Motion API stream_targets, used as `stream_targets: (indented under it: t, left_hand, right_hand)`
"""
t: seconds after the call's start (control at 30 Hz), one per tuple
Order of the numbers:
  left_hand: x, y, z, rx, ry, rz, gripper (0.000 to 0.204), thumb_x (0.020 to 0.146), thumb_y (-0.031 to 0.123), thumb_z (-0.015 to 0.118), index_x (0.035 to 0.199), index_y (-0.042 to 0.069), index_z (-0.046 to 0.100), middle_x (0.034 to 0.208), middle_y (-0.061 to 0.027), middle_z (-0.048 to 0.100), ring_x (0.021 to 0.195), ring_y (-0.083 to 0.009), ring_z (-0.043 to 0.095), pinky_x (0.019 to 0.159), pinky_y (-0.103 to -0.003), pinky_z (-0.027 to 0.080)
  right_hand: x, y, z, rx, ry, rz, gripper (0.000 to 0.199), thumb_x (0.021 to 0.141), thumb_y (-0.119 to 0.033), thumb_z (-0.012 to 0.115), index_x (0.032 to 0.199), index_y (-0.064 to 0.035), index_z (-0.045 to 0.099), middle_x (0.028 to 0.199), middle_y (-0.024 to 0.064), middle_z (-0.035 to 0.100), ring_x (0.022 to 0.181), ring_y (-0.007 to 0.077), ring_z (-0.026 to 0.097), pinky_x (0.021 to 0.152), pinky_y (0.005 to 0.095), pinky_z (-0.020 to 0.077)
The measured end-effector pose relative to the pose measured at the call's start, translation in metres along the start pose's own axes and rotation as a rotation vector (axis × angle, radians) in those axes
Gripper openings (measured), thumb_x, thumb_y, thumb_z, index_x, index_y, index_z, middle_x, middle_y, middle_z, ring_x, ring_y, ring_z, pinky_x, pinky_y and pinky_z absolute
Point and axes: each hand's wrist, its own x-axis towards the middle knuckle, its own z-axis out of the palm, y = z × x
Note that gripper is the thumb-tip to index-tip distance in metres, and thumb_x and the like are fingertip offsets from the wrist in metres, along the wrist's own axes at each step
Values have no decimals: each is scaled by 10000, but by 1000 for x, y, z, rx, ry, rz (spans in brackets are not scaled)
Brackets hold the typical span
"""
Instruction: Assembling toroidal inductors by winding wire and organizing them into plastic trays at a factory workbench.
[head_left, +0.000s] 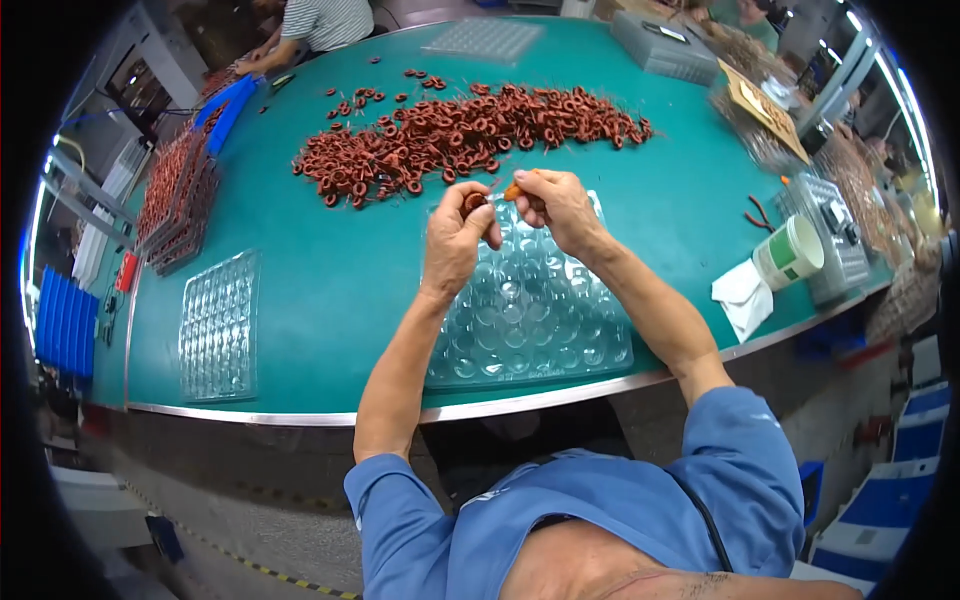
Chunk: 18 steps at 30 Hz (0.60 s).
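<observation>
My left hand (456, 240) is closed around a small reddish-brown wire-wound ring coil (474, 203), held above the far edge of a clear plastic tray. Close beside it, my right hand (558, 208) is closed in a pinch. Orange shows at its fingertips, either finger covers or a small orange object; I cannot tell which. A thin lead seems to run between the two hands. Under my wrists lies the clear tray (530, 345) with rows of round pockets. Just beyond the hands spreads a long heap of similar coils (440, 140) with thin wire leads.
A second clear tray (218, 325) lies at left, near stacked trays of coils (178, 205) and a blue bin (232, 110). On the right are red-handled pliers (760, 213), a white cup (790, 252), a white tissue (742, 298) and a grey case (664, 46). Co-workers sit across the table.
</observation>
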Motion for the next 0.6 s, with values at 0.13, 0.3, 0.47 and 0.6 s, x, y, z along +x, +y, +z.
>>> stream_targets:
  t: [0.13, 0.3, 0.47, 0.6]
  left_hand:
    - [-2, 7, 3, -192, -4, -82, 202, 959, 133, 523, 1104, -4, 497, 823, -62, 558, 655, -169, 593, 584, -282, 501]
    - [-13, 4, -12, -263, -88, -317, 346, 1011, 316, 434, 1040, -11, 542, 760, -62, 553, 589, -163, 575, 509, -274, 475]
    - [-13, -4, -10, 14, -68, -133, 240, 1003, 171, 459, 1120, -27, 527, 745, -48, 539, 585, -126, 539, 534, -254, 454]
    - [-4, 2, 8, -152, -19, -160, 233, 1013, 211, 431, 1106, 16, 519, 657, -34, 479, 536, -143, 527, 481, -267, 428]
  right_hand:
    - [1, -4, -2, -168, 63, -184, 309, 915, -246, 629, 1117, -12, 611, 790, 24, 622, 597, 61, 564, 494, 198, 417]
    - [1, 2, 2, -126, -77, -153, 211, 904, -249, 655, 901, -38, 655, 664, -3, 608, 569, 68, 574, 495, 200, 435]
    - [2, -1, 3, -85, -17, -18, 206, 876, -235, 676, 827, -38, 641, 650, 11, 609, 523, 70, 568, 456, 194, 419]
    - [-6, -6, 1, -204, 56, -234, 194, 911, -196, 633, 936, -5, 653, 742, 50, 645, 586, 95, 607, 512, 206, 462]
